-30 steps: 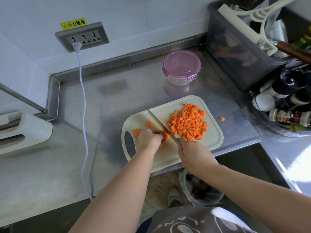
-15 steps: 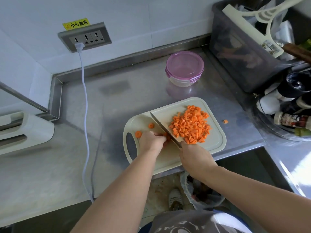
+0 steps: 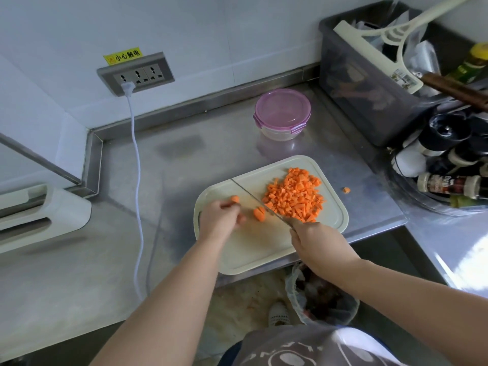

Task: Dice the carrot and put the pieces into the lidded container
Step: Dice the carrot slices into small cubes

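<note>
Steel worktop point(image 3: 184, 159) carrying cream board point(image 3: 258, 249), near corner jutting past the worktop edge. On far right half of board: heap of carrot dice point(image 3: 295, 198). Along left side of heap: knife point(image 3: 250, 195), blade lying diagonally, tip far left, heel near right. Just left of blade: loose carrot chunk point(image 3: 259, 213). At near right edge of board: right hand point(image 3: 314, 241), fist clamped round knife handle, handle itself hidden. On left part of board: left hand point(image 3: 219, 220), fingers curled downward, tips at carrot slice point(image 3: 234, 199); gripping or merely touching, cannot tell. Hands apart, chunk between them. Single stray cube point(image 3: 346, 190) on worktop, just right of board. Beyond board and well apart from it: container point(image 3: 282, 112), round, clear, pink lid on. Far right: grey bin point(image 3: 364, 107) holding utensils; nearer, beside it, cluster of bottles point(image 3: 449, 159). On wall, far left: socket point(image 3: 136, 73), white cable point(image 3: 136, 180) trailing from it down across worktop.
</note>
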`<state>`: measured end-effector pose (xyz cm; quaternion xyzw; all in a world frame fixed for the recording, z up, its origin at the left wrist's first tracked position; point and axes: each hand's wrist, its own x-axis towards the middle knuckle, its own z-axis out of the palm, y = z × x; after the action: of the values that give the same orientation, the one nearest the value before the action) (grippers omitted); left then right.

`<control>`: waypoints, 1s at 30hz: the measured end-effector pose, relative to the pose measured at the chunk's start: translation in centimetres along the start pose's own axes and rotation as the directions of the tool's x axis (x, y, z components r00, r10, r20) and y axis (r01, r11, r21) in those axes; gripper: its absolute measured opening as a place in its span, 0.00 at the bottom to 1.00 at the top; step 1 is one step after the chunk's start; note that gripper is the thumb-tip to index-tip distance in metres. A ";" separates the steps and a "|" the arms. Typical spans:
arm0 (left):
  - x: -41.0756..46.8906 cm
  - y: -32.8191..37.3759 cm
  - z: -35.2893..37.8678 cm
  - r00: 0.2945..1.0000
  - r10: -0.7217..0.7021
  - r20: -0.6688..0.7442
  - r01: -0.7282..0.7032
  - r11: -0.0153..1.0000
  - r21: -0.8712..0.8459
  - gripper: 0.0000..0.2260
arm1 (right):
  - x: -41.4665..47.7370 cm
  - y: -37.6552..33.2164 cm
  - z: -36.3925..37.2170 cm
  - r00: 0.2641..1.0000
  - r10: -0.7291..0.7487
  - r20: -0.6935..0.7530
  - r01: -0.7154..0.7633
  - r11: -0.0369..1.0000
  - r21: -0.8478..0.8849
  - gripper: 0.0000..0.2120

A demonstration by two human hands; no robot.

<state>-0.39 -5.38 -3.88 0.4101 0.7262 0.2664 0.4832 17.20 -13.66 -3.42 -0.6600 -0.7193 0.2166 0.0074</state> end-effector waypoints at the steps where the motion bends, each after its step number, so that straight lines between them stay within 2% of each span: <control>1: 0.4 0.2 -1.2 0.995 0.024 -0.099 -0.033 0.995 -0.098 0.05 | -0.4 0.5 -0.2 0.999 -0.034 -0.016 0.033 0.999 -0.029 0.17; 3: 0.8 0.5 -3.5 0.945 0.095 -0.312 -0.168 0.962 -0.215 0.06 | -1.3 1.7 -0.5 0.992 -0.127 -0.029 0.122 0.985 -0.124 0.18; 4: 0.7 0.7 -4.3 0.913 0.168 -0.371 -0.238 0.959 -0.151 0.06 | -1.7 2.2 -0.4 0.986 -0.167 -0.020 0.161 0.971 -0.175 0.19; 5: 0.5 1.0 -4.8 0.894 0.277 -0.353 -0.306 0.952 -0.028 0.05 | -1.9 2.7 -0.1 0.979 -0.203 -0.025 0.193 0.958 -0.210 0.19; 6: 0.0 1.4 -4.7 0.887 0.392 -0.244 -0.382 0.920 0.089 0.04 | -2.0 3.0 0.0 0.968 -0.246 -0.042 0.229 0.943 -0.240 0.18; 7: -0.5 1.9 -4.2 0.883 0.467 -0.051 -0.453 0.875 0.174 0.05 | -2.1 3.3 0.0 0.952 -0.299 -0.059 0.271 0.919 -0.285 0.17; 9: -0.8 2.0 -2.7 0.812 0.466 0.350 -0.577 0.727 0.371 0.07 | -1.8 3.7 0.2 0.924 -0.373 -0.085 0.314 0.867 -0.387 0.18; 10: -0.9 1.9 -1.8 0.765 0.418 0.490 -0.636 0.615 0.467 0.08 | -1.7 3.8 0.2 0.907 -0.407 -0.111 0.329 0.848 -0.415 0.20; 12: -0.7 1.5 -0.6 0.721 0.327 0.611 -0.689 0.436 0.579 0.12 | -1.3 4.1 0.4 0.879 -0.459 -0.131 0.359 0.816 -0.454 0.23; 13: -0.8 1.4 -0.1 0.723 0.304 0.620 -0.687 0.410 0.600 0.13 | -1.2 4.1 0.4 0.870 -0.476 -0.127 0.373 0.804 -0.463 0.23; 20: -1.4 0.7 0.9 0.708 0.312 0.633 -0.698 0.445 0.561 0.07 | -0.8 4.8 0.7 0.857 -0.498 -0.131 0.386 0.791 -0.475 0.22; 25: -1.3 0.4 1.0 0.715 0.305 0.629 -0.689 0.457 0.562 0.10 | -1.0 4.8 0.7 0.852 -0.511 -0.116 0.410 0.788 -0.460 0.23; 28: -0.7 0.4 0.6 0.736 0.297 0.608 -0.665 0.483 0.570 0.10 | -0.8 4.7 0.2 0.853 -0.506 -0.125 0.406 0.795 -0.450 0.21; 30: 0.0 0.9 0.0 0.774 0.320 0.547 -0.620 0.559 0.551 0.10 | -0.8 5.0 -0.2 0.858 -0.501 -0.117 0.406 0.799 -0.444 0.19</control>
<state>-0.09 -4.88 -3.17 0.7883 0.5200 0.0033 0.3289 22.05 -14.15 -4.63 -0.4747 -0.8799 -0.0221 0.0057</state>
